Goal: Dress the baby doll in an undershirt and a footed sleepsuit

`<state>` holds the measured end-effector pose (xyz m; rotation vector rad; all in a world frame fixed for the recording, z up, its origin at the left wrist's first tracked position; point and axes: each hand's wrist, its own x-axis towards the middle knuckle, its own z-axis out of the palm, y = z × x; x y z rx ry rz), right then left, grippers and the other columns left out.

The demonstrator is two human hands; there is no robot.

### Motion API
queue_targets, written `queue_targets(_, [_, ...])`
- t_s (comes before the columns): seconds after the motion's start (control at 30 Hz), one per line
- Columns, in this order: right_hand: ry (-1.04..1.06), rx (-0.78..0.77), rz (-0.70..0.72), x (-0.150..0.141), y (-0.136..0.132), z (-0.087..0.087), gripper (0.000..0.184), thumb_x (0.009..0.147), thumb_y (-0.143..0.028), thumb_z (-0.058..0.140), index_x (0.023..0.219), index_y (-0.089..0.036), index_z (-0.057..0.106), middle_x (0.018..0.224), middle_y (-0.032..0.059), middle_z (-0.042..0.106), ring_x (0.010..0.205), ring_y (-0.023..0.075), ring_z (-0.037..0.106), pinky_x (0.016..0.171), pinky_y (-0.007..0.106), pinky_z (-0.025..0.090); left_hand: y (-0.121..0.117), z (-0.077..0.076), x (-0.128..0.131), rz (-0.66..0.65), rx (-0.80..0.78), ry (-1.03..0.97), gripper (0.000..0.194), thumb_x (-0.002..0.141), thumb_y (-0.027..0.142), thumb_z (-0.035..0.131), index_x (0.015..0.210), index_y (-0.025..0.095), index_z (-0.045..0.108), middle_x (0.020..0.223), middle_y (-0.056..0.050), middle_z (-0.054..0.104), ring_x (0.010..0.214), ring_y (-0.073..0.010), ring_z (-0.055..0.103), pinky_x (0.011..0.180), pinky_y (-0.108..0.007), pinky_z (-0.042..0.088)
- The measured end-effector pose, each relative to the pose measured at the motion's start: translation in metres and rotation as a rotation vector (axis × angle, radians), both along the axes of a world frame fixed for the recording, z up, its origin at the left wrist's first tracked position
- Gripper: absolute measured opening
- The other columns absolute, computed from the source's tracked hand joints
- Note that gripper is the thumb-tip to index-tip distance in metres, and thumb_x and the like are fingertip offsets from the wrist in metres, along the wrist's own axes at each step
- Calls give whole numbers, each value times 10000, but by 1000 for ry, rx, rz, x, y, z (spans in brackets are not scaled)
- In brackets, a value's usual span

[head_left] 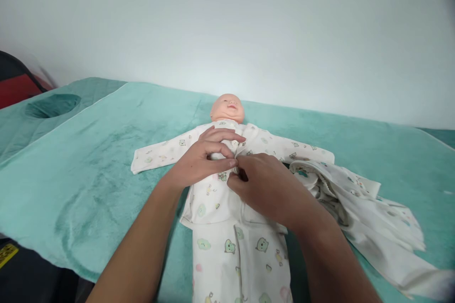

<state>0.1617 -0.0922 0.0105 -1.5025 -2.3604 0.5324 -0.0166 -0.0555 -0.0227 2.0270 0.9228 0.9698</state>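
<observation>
A baby doll (227,108) lies on its back, dressed in a white printed long-sleeved top (209,199) and matching trousers (263,265). Both sleeves stretch out sideways. My left hand (211,154) rests on the chest, its thumb and index finger pinching the edge of the front opening. Right beside it, my right hand (258,177) is closed with its fingertips on the same edge. A small round button (234,143) shows just above the fingers. What lies between my fingertips is mostly hidden.
A green plush cover (106,189) spreads under the doll, with a round hole (53,105) at the far left. Crumpled white printed clothing (355,208) lies on the right. A white wall (227,28) stands behind. A black and red object (17,87) is at the left edge.
</observation>
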Motion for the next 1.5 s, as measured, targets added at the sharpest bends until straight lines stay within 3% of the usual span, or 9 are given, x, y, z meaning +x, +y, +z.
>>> queue_targets(0.13, [66,-111,48,13,7,4,303,774,-188,494,580,-191,262,507,-42,367,486,94,294,472,307,191,-1,0,0,1,-16,-29,168,878,318,650,728,263,703,1306,26,638,1310,-243,488,1223,-495,163])
queue_targets(0.37, [186,-439,174,31,20,4,300,833,-257,479,627,-204,268,567,-56,267,503,84,253,446,272,201,0,0,0,-6,2,-18,143,894,318,634,790,249,703,1310,2,630,1308,-235,489,1228,-489,118])
queue_targets(0.57, [367,-557,291,35,29,0,236,870,-220,474,638,-191,441,594,-50,414,540,84,376,504,248,301,0,1,-2,-55,52,42,75,879,298,657,825,247,663,1351,15,596,1332,-222,465,1240,-455,39])
queue_targets(0.73, [454,-589,317,37,37,-7,207,860,-193,507,656,-177,537,577,-47,481,492,73,434,478,229,331,1,1,-4,-104,58,80,98,895,295,638,811,243,640,1367,22,575,1359,-217,425,1235,-455,52])
queue_targets(1.13, [554,-602,327,40,42,-16,235,876,-173,514,641,-185,514,517,-71,416,429,66,428,440,216,330,2,1,-5,-72,13,21,174,942,294,547,793,220,597,1325,-21,598,1285,-222,484,1195,-482,167])
queue_targets(1.33, [544,-484,316,38,44,-16,174,897,-211,538,741,-177,608,636,-50,435,575,79,362,536,238,296,1,2,-3,-32,-5,0,182,930,318,571,787,217,616,1309,-27,614,1221,-230,539,1191,-499,167])
queue_targets(1.5, [553,-475,290,37,44,-19,170,915,-258,539,797,-182,634,684,-38,474,624,97,385,583,252,308,1,-1,-2,4,-19,-30,206,927,330,582,762,223,642,1270,-11,639,1190,-214,557,1182,-475,205])
